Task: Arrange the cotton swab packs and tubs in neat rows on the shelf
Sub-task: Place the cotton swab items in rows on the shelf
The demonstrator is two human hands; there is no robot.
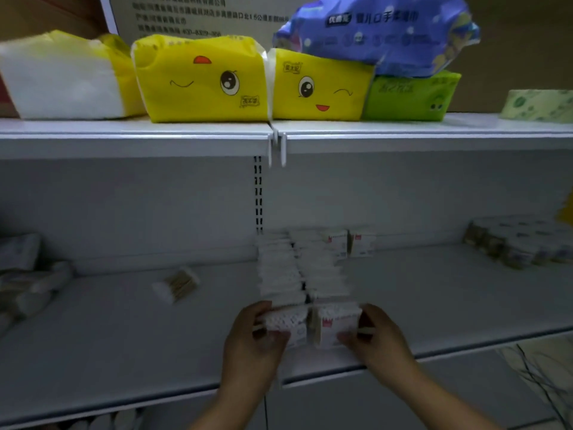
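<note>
Two rows of white cotton swab packs [297, 268] run from the shelf's back wall toward its front edge. At the near end, my left hand [254, 339] grips the front pack of the left row [290, 324], and my right hand [375, 336] grips the front pack of the right row [336, 324], which has a red mark on its label. Both packs stand side by side, touching, on the white shelf [124, 336]. A loose pack of wooden-stick swabs [178, 285] lies tilted to the left of the rows.
More swab packs [517, 240] lie grouped at the shelf's far right. Pale wrapped packs [28, 280] are piled at the far left. On the upper shelf [133, 138] sit yellow [201, 79], green [409, 97] and blue [375, 32] tissue packs.
</note>
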